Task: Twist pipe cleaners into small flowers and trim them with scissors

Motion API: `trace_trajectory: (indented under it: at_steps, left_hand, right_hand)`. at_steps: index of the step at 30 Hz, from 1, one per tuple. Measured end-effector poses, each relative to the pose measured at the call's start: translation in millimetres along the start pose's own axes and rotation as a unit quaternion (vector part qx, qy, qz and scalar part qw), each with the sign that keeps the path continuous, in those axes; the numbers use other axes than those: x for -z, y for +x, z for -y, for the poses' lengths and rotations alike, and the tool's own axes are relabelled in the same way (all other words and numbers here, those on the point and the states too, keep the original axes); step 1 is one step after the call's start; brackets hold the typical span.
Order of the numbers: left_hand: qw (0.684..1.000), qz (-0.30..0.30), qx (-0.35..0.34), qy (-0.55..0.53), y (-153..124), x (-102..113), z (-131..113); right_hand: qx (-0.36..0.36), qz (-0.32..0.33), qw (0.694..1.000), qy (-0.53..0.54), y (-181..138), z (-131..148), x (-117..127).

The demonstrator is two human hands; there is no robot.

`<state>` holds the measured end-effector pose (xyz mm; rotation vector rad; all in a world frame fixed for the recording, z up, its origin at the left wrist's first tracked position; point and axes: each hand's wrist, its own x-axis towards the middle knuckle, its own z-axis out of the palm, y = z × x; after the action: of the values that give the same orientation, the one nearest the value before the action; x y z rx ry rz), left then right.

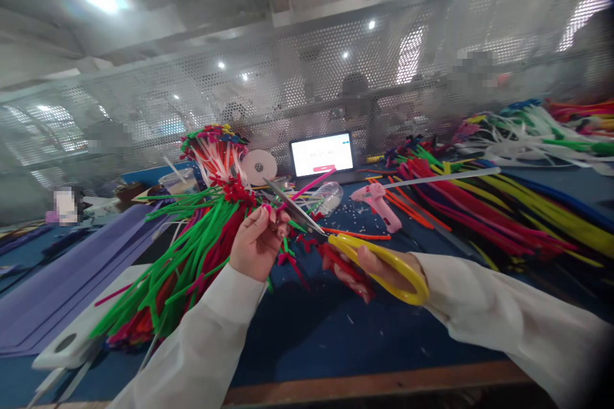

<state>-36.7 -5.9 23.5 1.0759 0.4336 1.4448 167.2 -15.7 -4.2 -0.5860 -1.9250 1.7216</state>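
Observation:
My left hand (256,243) is closed in a pinch on a pink pipe cleaner (314,183) that points up and to the right. My right hand (378,268) grips yellow-handled scissors (384,259); their metal blades (292,208) are parted around the pink pipe cleaner just past my left fingers. Both arms wear white sleeves. Beneath them lies a blue table top (307,326).
A bundle of green and red pipe cleaners (182,255) lies at left on a white board (71,342). Long coloured pipe cleaners (480,204), a pink glue gun (381,201), a lit tablet (322,154) and a tape roll (259,166) lie further back. A mesh screen stands behind.

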Motion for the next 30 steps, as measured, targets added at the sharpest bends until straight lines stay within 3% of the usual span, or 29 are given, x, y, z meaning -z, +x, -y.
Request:
trace_trajectory:
  at_steps: [8,14,24,30]
  left_hand:
    - [1.0,0.015,0.011,-0.004,-0.5,-0.3,-0.7]
    - [1.0,0.009,0.013,0.006,-0.5,0.1,-0.5]
    - [1.0,0.016,0.009,0.001,-0.3,0.7,0.5]
    - [1.0,0.01,0.009,0.005,-0.7,0.1,1.1]
  right_hand:
    - [-0.016,0.008,1.0,0.017,-1.0,1.7,-3.9]
    - [-0.069,-0.02,0.997,0.019,0.8,2.0,-4.6]
    - [-0.041,-0.027,0.999,-0.022,0.0,-0.5,-5.1]
    - [0.017,-0.03,0.989,-0.146,-8.8,6.5,-6.9]
